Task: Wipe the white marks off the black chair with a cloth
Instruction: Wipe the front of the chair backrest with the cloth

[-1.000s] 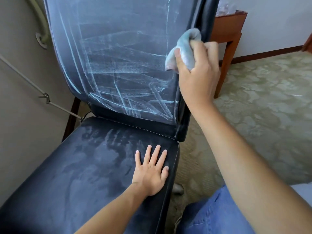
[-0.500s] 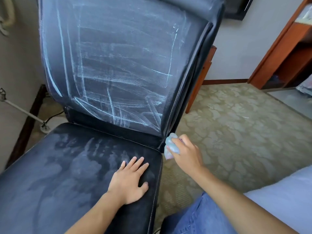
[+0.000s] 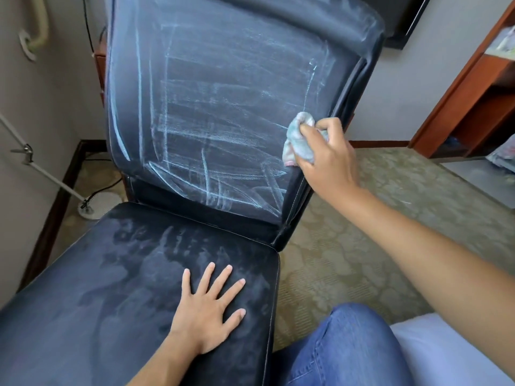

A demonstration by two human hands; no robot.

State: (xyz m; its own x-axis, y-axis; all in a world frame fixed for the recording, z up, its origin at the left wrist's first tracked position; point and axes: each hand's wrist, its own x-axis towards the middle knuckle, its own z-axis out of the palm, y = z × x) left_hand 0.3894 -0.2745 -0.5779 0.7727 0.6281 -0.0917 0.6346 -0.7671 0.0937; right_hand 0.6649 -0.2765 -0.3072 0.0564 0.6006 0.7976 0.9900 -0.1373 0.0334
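The black chair fills the left and middle of the head view. Its upright backrest is covered with white chalk-like streaks, and the seat carries pale smears. My right hand grips a bunched pale blue cloth and holds it against the backrest's right edge, about halfway up. My left hand lies flat with spread fingers on the seat's front right part.
A wall with a pipe and a thin rod is close on the left. Wooden furniture stands at the far right. Patterned carpet lies to the right of the chair. My jeans-clad knee is at the bottom.
My right hand with the cloth went from the upper right edge of the backrest down to its bottom corner, then back up to mid-height. The left hand stayed flat on the seat.
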